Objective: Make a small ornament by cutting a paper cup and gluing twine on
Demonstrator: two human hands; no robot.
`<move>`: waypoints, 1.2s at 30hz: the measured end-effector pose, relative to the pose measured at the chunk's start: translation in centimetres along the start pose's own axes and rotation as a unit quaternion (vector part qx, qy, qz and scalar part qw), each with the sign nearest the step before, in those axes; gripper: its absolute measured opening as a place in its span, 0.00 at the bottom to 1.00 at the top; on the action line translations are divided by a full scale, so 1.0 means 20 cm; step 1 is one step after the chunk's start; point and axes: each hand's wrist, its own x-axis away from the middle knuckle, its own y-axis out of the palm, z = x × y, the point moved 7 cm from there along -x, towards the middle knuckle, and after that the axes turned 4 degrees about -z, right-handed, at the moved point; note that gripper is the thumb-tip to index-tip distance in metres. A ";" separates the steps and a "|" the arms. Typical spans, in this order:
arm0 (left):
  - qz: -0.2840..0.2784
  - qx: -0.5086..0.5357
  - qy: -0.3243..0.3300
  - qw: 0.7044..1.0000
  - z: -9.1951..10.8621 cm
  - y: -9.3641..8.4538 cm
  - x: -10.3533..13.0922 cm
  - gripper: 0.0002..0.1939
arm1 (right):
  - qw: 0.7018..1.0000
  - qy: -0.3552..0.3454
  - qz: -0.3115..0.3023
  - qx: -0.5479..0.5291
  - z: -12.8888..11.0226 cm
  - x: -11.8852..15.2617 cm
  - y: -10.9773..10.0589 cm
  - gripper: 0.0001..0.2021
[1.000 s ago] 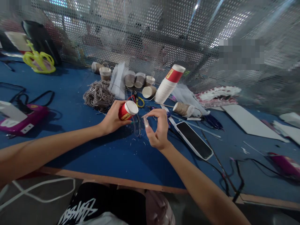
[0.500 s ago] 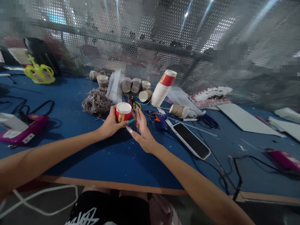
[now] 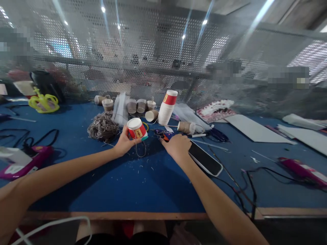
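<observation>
My left hand (image 3: 125,142) grips a red and white paper cup (image 3: 136,128), bottom up and slightly tilted, above the table. A loop of thin grey-brown cord (image 3: 140,153) hangs below the cup's rim. To the right, my right hand (image 3: 177,145) is closed over a blue glue gun (image 3: 168,135) with an orange trigger, which lies on the table; its handle is hidden under the fingers. Left of the cup is a heap of grey-brown cord (image 3: 103,126). Just past my right hand lies a phone (image 3: 205,158) in a white case.
A stack of paper cups (image 3: 166,112) stands behind, near several cord-wrapped cups (image 3: 131,106) and a cord-wrapped cup on its side (image 3: 186,127). A yellow crown (image 3: 44,102) sits far left. Purple devices with black cables (image 3: 301,172) lie at both sides. A perforated metal screen (image 3: 153,64) rises behind.
My right hand has left the cup and moved right onto the glue gun. The cup, still in my left hand, has tilted, and a cord loop now shows below it. The camera view has shifted.
</observation>
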 end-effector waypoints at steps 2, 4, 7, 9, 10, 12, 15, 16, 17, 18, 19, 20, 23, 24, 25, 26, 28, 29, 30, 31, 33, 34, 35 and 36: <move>-0.007 0.006 -0.008 1.000 -0.01 0.02 -0.01 0.39 | 0.998 0.001 -0.059 0.017 0.01 -0.03 0.04 0.40; -0.019 0.014 -0.013 1.000 -0.01 0.02 0.00 0.41 | 0.995 -0.030 -0.095 0.008 0.00 -0.06 0.07 0.34; -0.029 0.009 -0.019 0.999 0.00 0.02 0.01 0.43 | 0.990 -0.066 -0.122 -0.016 0.00 -0.09 0.09 0.27; -0.044 0.005 -0.022 0.999 0.00 0.02 0.02 0.45 | 0.989 -0.067 -0.124 -0.031 0.01 -0.11 0.09 0.26; -0.053 0.004 -0.022 0.998 0.00 0.02 0.02 0.45 | 0.989 -0.067 -0.124 -0.038 0.02 -0.12 0.09 0.26; -0.065 0.002 -0.020 0.998 0.00 0.02 0.02 0.44 | 0.990 -0.066 -0.117 -0.051 0.03 -0.13 0.08 0.27; -0.069 0.008 -0.021 0.997 -0.01 0.02 0.02 0.43 | 0.990 -0.064 -0.079 -0.097 0.04 -0.13 0.04 0.32; -0.068 0.011 -0.024 0.997 -0.01 0.02 0.02 0.42 | 0.989 -0.065 -0.058 -0.117 0.04 -0.12 0.02 0.33; -0.067 0.014 -0.028 0.997 -0.02 0.02 0.02 0.42 | 0.988 -0.068 -0.032 -0.136 0.05 -0.12 0.00 0.32; -0.067 0.017 -0.032 0.997 -0.02 0.02 0.02 0.41 | 0.985 -0.074 -0.004 -0.154 0.05 -0.12 -0.02 0.29; -0.070 0.019 -0.036 0.997 -0.02 0.02 0.02 0.40 | 0.981 -0.082 0.023 -0.173 0.05 -0.11 -0.03 0.26; -0.074 0.021 -0.037 0.996 -0.02 0.02 0.02 0.39 | 0.974 -0.092 0.047 -0.200 0.05 -0.11 -0.05 0.24; -0.077 0.026 -0.032 0.996 0.00 0.03 0.02 0.38 | 0.934 -0.129 0.077 -0.324 0.04 -0.09 -0.06 0.19; -0.073 0.029 -0.031 0.996 0.00 0.02 0.02 0.38 | 0.918 -0.141 0.074 -0.363 0.04 -0.08 -0.05 0.19; -0.070 0.030 -0.031 0.997 0.00 0.02 0.02 0.37 | 0.904 -0.154 0.069 -0.392 0.03 -0.07 -0.05 0.18; -0.068 0.030 -0.032 0.997 0.00 0.02 0.02 0.37 | 0.895 -0.168 0.064 -0.407 0.02 -0.05 -0.05 0.17; -0.073 0.024 -0.036 0.996 0.01 0.02 0.02 0.35 | 0.892 -0.190 0.067 -0.406 0.00 -0.01 -0.05 0.16; -0.076 0.021 -0.037 0.996 0.01 0.03 0.02 0.35 | 0.894 -0.194 0.076 -0.396 0.00 0.01 -0.06 0.16; -0.078 0.018 -0.036 0.996 0.01 0.03 0.02 0.35 | 0.899 -0.194 0.091 -0.382 0.00 0.02 -0.07 0.16; -0.077 0.015 -0.035 0.996 0.01 0.03 0.02 0.35 | 0.903 -0.191 0.107 -0.369 0.00 0.03 -0.07 0.16; -0.065 0.009 -0.029 0.997 0.02 0.03 0.01 0.35 | 0.912 -0.183 0.130 -0.344 0.01 0.05 -0.08 0.15; -0.059 0.006 -0.027 0.998 0.02 0.02 0.01 0.35 | 0.915 -0.182 0.136 -0.333 0.01 0.05 -0.08 0.15; -0.056 0.004 -0.025 0.998 0.01 0.02 0.01 0.34 | 0.918 -0.182 0.139 -0.322 0.01 0.04 -0.08 0.15; -0.056 0.004 -0.026 0.998 0.01 0.02 0.01 0.34 | 0.921 -0.183 0.142 -0.313 0.00 0.04 -0.08 0.14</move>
